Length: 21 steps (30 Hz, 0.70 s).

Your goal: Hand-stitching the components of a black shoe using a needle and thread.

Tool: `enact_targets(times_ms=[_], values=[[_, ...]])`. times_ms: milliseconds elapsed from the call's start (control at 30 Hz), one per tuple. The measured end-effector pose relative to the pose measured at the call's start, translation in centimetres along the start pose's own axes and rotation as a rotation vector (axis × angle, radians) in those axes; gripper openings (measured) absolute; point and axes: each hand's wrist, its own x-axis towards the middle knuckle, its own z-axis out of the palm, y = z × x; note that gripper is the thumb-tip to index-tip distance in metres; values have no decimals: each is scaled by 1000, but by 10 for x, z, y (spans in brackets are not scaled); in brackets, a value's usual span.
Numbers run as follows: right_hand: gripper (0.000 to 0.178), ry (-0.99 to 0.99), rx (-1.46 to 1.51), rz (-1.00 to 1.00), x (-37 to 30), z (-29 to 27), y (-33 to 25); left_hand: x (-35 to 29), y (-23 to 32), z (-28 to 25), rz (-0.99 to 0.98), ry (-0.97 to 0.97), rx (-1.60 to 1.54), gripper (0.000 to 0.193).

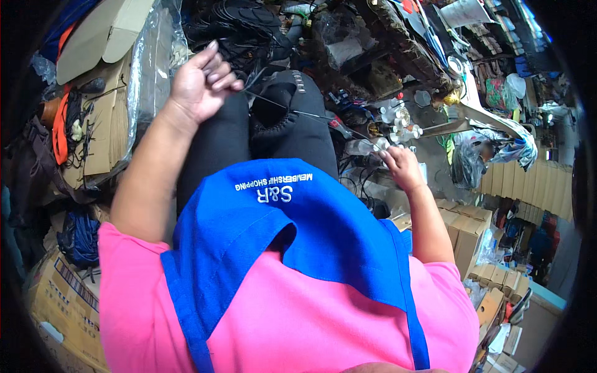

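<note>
My left hand is raised above my left knee, fingers curled, pinching the end of a thin dark wire. The wire stretches right across a black padded shoe part on my lap toward my right hand. My right hand is lower at the right, closed around small clear and white parts at the wire's other end. A blue apron over a pink shirt fills the lower middle of the view.
Flattened cardboard in clear plastic leans at the left. Small white spools lie on the floor past my right hand. Stacks of brown boxes stand at the right, a carton at lower left, black cables ahead.
</note>
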Motion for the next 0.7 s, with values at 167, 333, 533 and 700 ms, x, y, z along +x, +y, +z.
enact_targets(times_ms=[167, 333, 533, 700], values=[[36, 68, 445, 120, -13, 36, 6, -3, 6, 16, 37, 266, 382, 43], [49, 196, 1273, 552, 1, 1, 26, -17, 52, -26, 131, 506, 1108, 34], [38, 186, 525, -266, 79, -53, -95, 9, -18, 26, 265, 31, 1659, 27], [26, -233, 197, -466, 113, -38, -156, 31, -47, 30, 102, -116, 1578, 26]])
